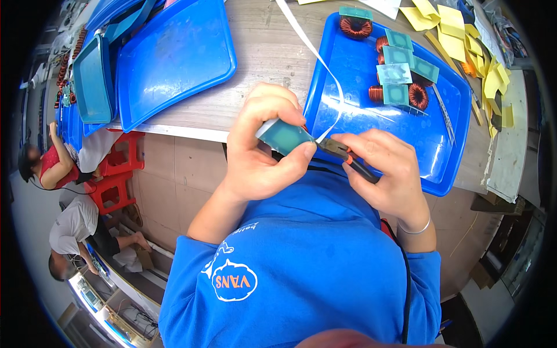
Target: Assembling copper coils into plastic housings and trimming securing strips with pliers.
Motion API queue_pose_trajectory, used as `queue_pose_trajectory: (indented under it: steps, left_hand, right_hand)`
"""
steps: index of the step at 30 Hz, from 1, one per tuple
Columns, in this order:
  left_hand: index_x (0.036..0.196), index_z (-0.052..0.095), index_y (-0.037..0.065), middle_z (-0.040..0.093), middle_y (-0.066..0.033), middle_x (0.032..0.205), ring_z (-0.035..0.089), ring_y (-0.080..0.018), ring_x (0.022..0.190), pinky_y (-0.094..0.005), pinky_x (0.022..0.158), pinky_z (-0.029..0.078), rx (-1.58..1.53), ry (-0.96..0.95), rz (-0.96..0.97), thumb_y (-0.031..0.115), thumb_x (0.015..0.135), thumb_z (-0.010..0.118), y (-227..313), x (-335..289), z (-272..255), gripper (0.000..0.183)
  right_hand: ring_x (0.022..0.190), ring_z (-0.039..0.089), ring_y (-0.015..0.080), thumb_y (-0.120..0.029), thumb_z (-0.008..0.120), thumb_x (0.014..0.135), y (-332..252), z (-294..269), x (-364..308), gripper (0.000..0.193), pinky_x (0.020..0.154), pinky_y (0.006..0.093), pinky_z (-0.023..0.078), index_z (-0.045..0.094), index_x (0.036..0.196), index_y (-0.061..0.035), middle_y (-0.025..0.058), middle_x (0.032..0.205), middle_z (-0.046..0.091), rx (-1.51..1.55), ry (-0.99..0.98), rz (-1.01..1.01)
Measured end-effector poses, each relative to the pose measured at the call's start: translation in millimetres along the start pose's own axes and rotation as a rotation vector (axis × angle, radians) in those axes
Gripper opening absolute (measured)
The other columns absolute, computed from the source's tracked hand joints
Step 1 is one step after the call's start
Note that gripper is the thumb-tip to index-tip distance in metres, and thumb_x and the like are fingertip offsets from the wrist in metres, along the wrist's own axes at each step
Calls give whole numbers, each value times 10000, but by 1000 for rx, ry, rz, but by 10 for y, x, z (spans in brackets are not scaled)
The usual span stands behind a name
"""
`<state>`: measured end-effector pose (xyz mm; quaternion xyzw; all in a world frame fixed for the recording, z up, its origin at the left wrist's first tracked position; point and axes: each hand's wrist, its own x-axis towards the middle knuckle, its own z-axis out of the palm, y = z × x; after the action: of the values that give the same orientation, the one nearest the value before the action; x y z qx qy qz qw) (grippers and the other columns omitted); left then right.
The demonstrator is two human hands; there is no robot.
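Observation:
My left hand grips a green plate between thumb and fingers, in front of my chest. What sits behind the plate is mostly hidden by the fingers. Wrapped around the handles of small pliers with black and orange grips is my right hand. The jaws meet the end of a long white strap at the plate's right corner. That strap arcs up past the table's far edge. Whether the jaws are closed on it I cannot tell.
Right of my hands, a blue tray holds several copper coils with green plates. Another blue tray leans over the left side of the table. Yellow papers lie far right. Two people sit at left near red stools.

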<state>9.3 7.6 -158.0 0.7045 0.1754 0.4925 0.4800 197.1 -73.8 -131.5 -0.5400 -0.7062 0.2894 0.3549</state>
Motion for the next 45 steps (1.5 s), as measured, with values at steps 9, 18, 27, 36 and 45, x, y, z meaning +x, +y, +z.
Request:
queue_pose_trajectory:
  steps: [9, 18, 27, 36, 45]
  left_hand:
    - [1081, 446, 46, 430, -113, 1038, 421, -230, 1018, -325, 887, 333, -133, -123, -224, 31, 641, 643, -103, -129, 138, 483]
    - [959, 512, 84, 540, -89, 933, 519, -272, 943, -486, 970, 301, 207, -357, -53, 37, 608, 754, -299, -297, 124, 430]
    - [993, 548, 88, 500, -80, 956, 472, -282, 929, -375, 806, 385, 429, -272, -1, 46, 516, 772, -324, -379, 145, 529]
    - [1049, 559, 84, 501, -87, 1023, 458, -281, 997, -363, 879, 347, 433, -324, -105, 161, 524, 803, -96, -136, -6, 585]
    - [778, 619, 22, 591, -74, 847, 537, -198, 817, -314, 750, 405, 112, -138, -261, 73, 727, 652, 145, 235, 104, 79]
  right_hand:
    - [795, 551, 112, -28, 645, 740, 127, -67, -122, 360, 726, 233, 436, 527, 1080, -9, 53, 890, 593, 492, 274, 343]
    - [762, 571, 167, -65, 690, 704, 257, 273, -126, 400, 675, 276, 459, 500, 1053, -18, 95, 906, 584, 351, 109, 250]
    - [746, 567, 214, -14, 675, 687, 265, 258, -86, 334, 658, 306, 464, 534, 990, -23, 99, 860, 563, 217, 8, 139]
    - [802, 580, 233, 23, 648, 672, 148, 126, -108, 326, 684, 297, 487, 559, 981, -28, 130, 976, 540, 160, 137, 62]
    - [812, 568, 287, -12, 653, 637, 8, 51, 7, 329, 699, 337, 460, 575, 957, -37, 116, 869, 580, -62, 151, -60]
